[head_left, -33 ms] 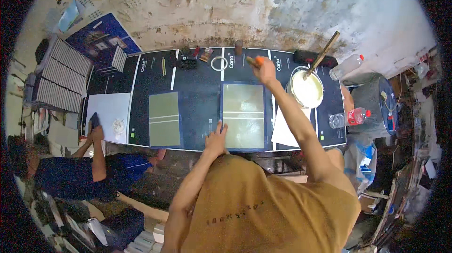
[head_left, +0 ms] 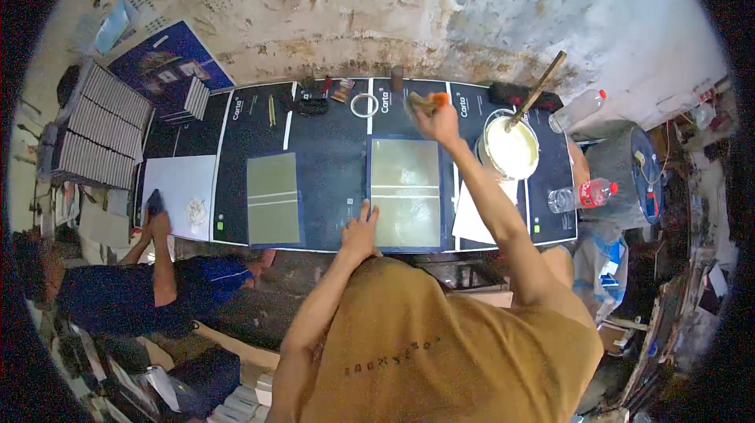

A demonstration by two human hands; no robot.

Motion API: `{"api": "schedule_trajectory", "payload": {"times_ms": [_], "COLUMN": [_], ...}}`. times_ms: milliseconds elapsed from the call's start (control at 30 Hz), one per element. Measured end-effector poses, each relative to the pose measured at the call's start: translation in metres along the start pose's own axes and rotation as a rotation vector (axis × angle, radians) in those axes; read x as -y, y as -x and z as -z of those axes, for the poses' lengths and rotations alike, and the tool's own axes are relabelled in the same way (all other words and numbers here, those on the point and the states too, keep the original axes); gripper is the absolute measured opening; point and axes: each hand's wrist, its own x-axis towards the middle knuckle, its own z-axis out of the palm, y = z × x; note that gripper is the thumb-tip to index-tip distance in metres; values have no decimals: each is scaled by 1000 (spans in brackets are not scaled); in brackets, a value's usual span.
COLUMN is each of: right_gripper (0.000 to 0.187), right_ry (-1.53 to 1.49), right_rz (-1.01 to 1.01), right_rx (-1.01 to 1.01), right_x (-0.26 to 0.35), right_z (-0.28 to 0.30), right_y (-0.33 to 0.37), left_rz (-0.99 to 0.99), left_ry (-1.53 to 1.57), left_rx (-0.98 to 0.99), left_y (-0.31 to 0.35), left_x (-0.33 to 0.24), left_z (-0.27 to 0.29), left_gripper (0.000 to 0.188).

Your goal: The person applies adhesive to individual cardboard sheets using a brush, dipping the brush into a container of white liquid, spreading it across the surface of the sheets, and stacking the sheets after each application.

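My right hand (head_left: 434, 122) is closed around a brush (head_left: 417, 103) with pale bristles and an orange part, raised over the far side of the black table. Below it lies a shiny olive-grey panel (head_left: 405, 163) with two white strips across it and a dark blue border. My left hand (head_left: 359, 234) rests at that panel's left edge, fingers stretched out and holding nothing. A similar panel (head_left: 273, 175) lies farther left. To the right of my right hand stands a bucket of creamy white paste (head_left: 513, 151) with a wooden stick (head_left: 543, 86) leaning in it.
A co-worker's hands (head_left: 157, 222) hold a dark object over a white sheet (head_left: 177, 175) at the left. Stacked boards (head_left: 106, 124) stand behind. Plastic bottles (head_left: 595, 193) and a large drum (head_left: 621, 175) are at the right. A ring-shaped roll (head_left: 364, 106) lies at the back.
The brush in my right hand has turned, so its bristles show more plainly toward the left, and the hand has shifted slightly. My left hand stays almost in place.
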Motion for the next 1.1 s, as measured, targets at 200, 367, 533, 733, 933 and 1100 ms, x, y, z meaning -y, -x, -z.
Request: {"api": "schedule_trajectory", "payload": {"times_ms": [200, 367, 533, 733, 933, 1100], "right_gripper": [40, 28, 28, 34, 28, 34], "right_ry": [156, 339, -176, 178, -134, 130], "right_rz": [-67, -38, -202, -477, -443, -415], "right_rx": [249, -48, -201, -85, -342, -183], "right_x": [-50, -8, 67, 2, 63, 31], "right_z": [-31, 55, -20, 58, 33, 32], "right_y": [134, 113, 155, 201, 200, 261], "left_rz": [-48, -50, -84, -138, -184, -255], "left_ry": [-23, -21, -37, -48, -56, -58], "left_rx": [46, -2, -16, -79, -35, -33], "left_y": [0, 1, -9, -2, -10, -9], "left_x": [-9, 4, 9, 12, 11, 22], "left_z": [28, 13, 10, 14, 15, 18], "left_gripper": [127, 126, 125, 121, 122, 123]}}
